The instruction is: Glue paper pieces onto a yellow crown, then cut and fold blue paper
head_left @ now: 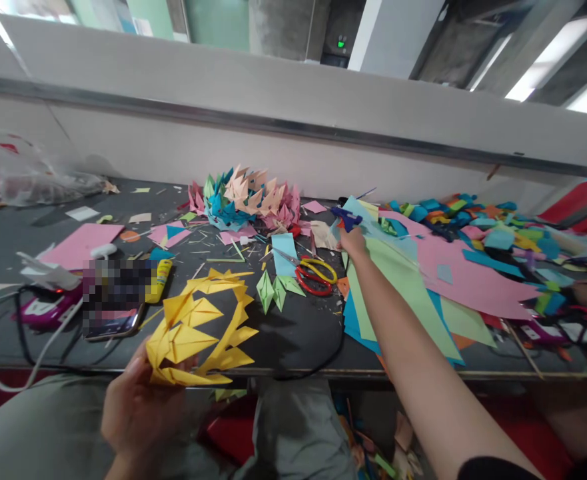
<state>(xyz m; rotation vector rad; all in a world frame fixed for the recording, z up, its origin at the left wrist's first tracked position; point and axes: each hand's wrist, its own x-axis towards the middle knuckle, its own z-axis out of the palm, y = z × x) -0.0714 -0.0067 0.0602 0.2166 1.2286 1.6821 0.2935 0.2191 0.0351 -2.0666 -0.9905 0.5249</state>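
A yellow folded-paper ring with pointed petals [188, 340] is gripped at its near left side by my left hand [140, 400], at the table's front edge. My right arm reaches far over the paper sheets, and my right hand [353, 240] is closed round a dark blue glue gun [347, 219]. Part of the glue gun is hidden by the fingers. Between the hands lie scissors with red and yellow handles [316, 277], a light blue paper piece [284, 253] and green folded-paper pieces [276, 290].
Finished-looking folded-paper rings [253, 200] stand by the wall. Large green sheets [393, 280] and a pink sheet [468, 273] lie at right, beside a pile of coloured paper pieces [453, 213]. A phone [116, 323], yellow glue stick [159, 280] and purple power strip [50, 310] are at left.
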